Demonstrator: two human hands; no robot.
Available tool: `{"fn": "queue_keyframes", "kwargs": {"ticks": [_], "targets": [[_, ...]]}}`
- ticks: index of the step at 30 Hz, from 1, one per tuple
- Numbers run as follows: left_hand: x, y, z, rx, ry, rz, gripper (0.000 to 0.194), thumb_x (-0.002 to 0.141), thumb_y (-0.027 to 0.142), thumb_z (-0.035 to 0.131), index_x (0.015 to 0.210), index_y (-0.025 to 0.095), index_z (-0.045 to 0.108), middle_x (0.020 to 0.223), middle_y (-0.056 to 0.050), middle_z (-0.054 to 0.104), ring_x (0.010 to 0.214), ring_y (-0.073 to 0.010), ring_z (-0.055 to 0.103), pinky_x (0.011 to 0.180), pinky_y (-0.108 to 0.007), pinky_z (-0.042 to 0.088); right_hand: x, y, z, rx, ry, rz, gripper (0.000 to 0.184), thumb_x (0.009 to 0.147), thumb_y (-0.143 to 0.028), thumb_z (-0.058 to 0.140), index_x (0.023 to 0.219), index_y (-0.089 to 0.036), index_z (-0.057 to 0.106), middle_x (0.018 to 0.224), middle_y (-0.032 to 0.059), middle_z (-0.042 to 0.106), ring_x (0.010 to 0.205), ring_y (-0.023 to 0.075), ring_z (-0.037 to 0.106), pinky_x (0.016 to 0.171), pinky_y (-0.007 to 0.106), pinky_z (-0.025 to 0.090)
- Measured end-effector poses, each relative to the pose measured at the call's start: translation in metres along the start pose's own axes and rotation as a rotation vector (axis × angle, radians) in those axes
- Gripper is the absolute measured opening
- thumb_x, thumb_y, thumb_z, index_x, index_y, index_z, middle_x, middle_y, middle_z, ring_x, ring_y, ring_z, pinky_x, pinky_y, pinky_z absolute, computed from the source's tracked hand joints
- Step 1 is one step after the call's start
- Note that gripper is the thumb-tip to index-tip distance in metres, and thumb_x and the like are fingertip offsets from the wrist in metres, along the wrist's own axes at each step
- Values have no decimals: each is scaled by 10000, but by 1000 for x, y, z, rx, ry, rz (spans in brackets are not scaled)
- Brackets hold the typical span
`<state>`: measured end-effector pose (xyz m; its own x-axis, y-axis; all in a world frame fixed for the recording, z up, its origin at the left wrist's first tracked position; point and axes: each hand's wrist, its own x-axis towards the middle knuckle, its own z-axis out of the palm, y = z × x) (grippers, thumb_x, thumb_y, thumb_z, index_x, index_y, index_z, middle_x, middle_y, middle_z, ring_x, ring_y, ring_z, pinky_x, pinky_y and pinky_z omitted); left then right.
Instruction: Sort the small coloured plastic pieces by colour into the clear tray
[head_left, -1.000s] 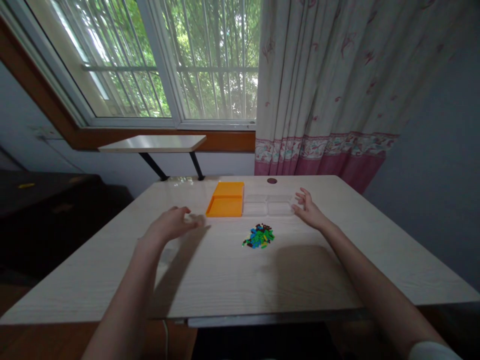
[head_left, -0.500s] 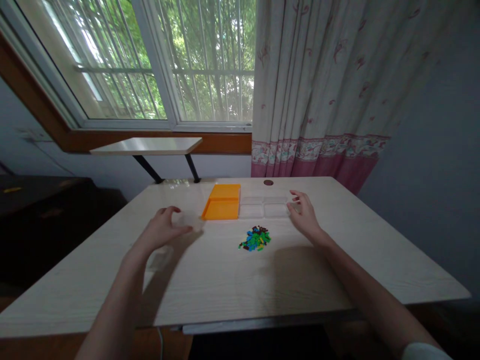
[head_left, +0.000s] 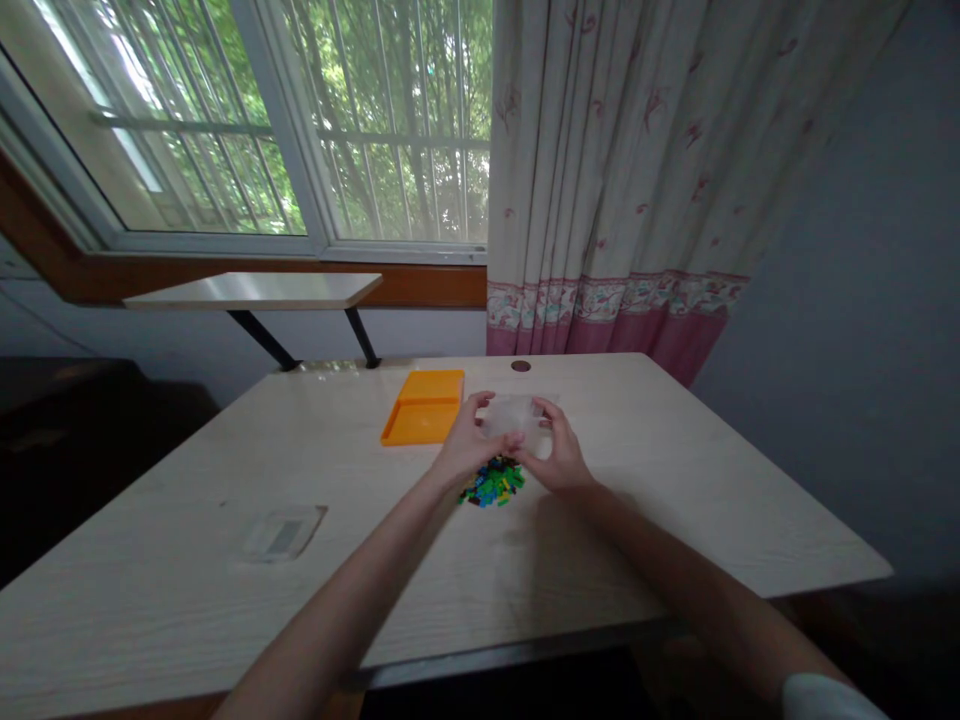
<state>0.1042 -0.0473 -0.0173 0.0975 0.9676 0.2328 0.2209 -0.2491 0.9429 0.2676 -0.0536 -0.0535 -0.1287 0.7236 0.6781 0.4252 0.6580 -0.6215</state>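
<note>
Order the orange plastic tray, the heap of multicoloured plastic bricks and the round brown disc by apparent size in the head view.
Largest: orange plastic tray
Next: heap of multicoloured plastic bricks
Smallest: round brown disc

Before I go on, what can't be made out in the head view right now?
All in the head view:
Clear container between the left hand and right hand: its inside, obscured by fingers and blur.
Pile of coloured pieces: its far edge, behind the hands; pieces too small to count.
Clear flat item at left: any markings, too blurred.
Window: its top, cut off by the picture's upper edge.
</note>
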Motion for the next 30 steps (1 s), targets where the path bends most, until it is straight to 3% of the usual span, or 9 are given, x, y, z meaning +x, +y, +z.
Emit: {"fn": "queue_keyframes", "kwargs": {"ticks": [4, 8, 11, 15, 21, 26, 30], "targets": [[-2, -20, -7, -356, 21, -11, 731, 560, 474, 724, 1165, 180, 437, 1244, -136, 437, 992, -204, 515, 830, -342, 439, 8, -4, -7, 246, 48, 174, 640, 684, -352, 657, 1209, -266, 301, 1137, 70, 470, 1044, 214, 500, 906, 390, 435], [-7, -28, -6, -568, -27, -63, 777, 472, 325, 809, 1150, 173, 463, 1150, -109, 521, 973, -196, 537, 858, -335, 423, 10, -10, -4, 571, 6, 258, 633, 660, -391, 678, 1156, -279, 302, 1081, 51, 487, 961, 185, 550, 846, 344, 470], [-11, -24, -4, -623, -55, -69, 697, 453, 242, 813, 1072, 161, 504, 1029, -72, 583, 891, -177, 568, 820, -314, 442, 8, -10, -2, 640, -42, 300, 662, 628, -396, 707, 1137, -293, 298, 1089, 49, 486, 925, 180, 567, 803, 333, 487], [-12, -17, -6, -610, 45, 19, 632, 459, 210, 796, 1030, 178, 526, 986, -29, 591, 871, -161, 580, 781, -269, 458, 6, -5, -4, 555, -159, 321, 562, 673, -391, 671, 1101, -276, 325, 1070, 56, 520, 955, 184, 567, 846, 367, 472], [-15, -16, -5, -520, -21, 35, 723, 493, 219, 785, 1151, 168, 489, 965, -43, 608, 823, -160, 609, 742, -258, 477, 6, -10, -13, 70, -164, 0, 531, 740, -319, 599, 1224, -223, 404, 1237, 90, 493, 1141, 219, 473, 959, 400, 407], [-19, -17, 1, -428, -21, 5, 769, 496, 237, 787, 1195, 133, 483, 867, -39, 628, 732, -139, 605, 687, -240, 481, 9, -15, -19, -266, -284, -377, 376, 835, -242, 449, 1204, -175, 485, 1131, 97, 605, 1033, 193, 575, 895, 331, 476], [-19, -15, 1, -394, -23, 9, 776, 515, 249, 779, 1217, 119, 474, 827, -35, 627, 683, -119, 585, 643, -224, 471, 9, -15, -17, -409, -269, -490, 344, 860, -221, 379, 1152, -118, 528, 1060, 138, 639, 944, 206, 625, 788, 312, 532]]}}
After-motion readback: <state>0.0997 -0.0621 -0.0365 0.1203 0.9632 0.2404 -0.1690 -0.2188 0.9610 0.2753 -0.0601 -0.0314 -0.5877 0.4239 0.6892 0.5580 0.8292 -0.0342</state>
